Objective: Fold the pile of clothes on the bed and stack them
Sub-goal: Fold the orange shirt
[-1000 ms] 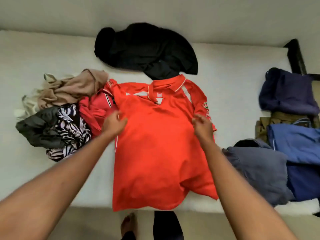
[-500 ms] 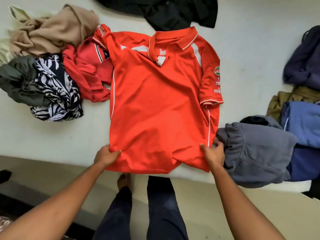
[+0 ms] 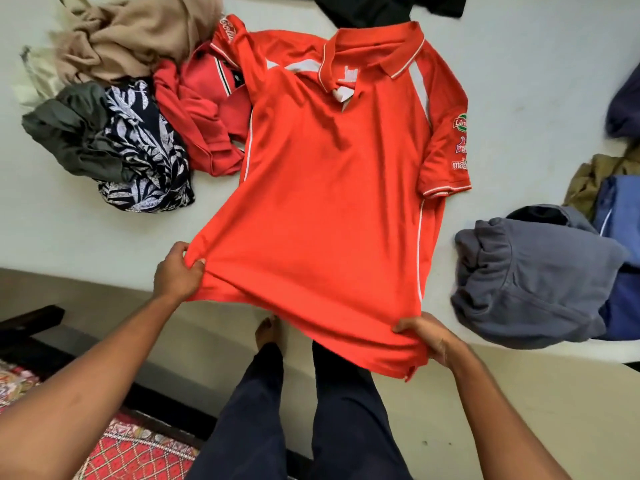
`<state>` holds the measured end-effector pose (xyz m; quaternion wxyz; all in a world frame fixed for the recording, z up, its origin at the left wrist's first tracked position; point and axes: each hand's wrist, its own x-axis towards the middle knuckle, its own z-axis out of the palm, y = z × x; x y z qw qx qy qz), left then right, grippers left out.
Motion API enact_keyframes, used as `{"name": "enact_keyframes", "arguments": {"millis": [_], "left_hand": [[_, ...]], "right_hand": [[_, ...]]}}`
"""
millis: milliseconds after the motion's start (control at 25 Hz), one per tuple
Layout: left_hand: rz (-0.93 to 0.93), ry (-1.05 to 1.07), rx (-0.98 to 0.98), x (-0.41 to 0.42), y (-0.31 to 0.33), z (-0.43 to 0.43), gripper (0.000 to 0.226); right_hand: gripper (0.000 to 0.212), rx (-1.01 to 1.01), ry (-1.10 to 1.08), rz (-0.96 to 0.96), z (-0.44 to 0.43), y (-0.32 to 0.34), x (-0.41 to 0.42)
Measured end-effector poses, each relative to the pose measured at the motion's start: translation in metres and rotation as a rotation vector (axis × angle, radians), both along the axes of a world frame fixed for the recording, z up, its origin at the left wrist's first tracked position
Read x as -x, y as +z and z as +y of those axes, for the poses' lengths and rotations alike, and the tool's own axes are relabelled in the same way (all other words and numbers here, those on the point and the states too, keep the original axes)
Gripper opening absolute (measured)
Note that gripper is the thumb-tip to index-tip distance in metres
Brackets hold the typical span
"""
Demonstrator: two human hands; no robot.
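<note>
Orange polo shirt (image 3: pixel 332 202), white piping, logos on one sleeve: spread unfolded on the bed (image 3: pixel 86 237), collar at the far side. The hem is lifted past the bed edge and gripped at its corners by the left hand (image 3: pixel 176 275) and right hand (image 3: pixel 433 337).

An unfolded heap is seen to the left: red garment (image 3: pixel 197 116) touching the shirt, leaf-print garment (image 3: pixel 145 157), olive-grey garment (image 3: pixel 69 133), beige garment (image 3: pixel 138 32). A black garment (image 3: pixel 374 8) lies beyond the collar.

To the right: folded grey garment (image 3: pixel 530 275), with a blue garment (image 3: pixel 620 216) just beside it.
</note>
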<state>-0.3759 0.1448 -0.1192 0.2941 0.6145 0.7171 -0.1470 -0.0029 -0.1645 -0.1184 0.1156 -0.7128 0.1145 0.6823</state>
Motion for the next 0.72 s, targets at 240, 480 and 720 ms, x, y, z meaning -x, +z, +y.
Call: {"name": "enact_keyframes", "arguments": {"millis": [240,480,720], "left_hand": [[0.221,-0.166,-0.029,-0.037,-0.012,-0.012,0.07],[-0.415,-0.485,-0.062,-0.193,-0.027,-0.035,0.051],[-0.659,-0.552,0.031,-0.368,-0.038,-0.005,0.046]], "right_hand": [[0.019,0.083,0.428,-0.631,0.012,-0.002,0.002],[0.061,-0.412,0.074,-0.943,0.099,-0.015,-0.071],[0.093,-0.191,0.057,-1.002,0.192,-0.047,-0.151]]}}
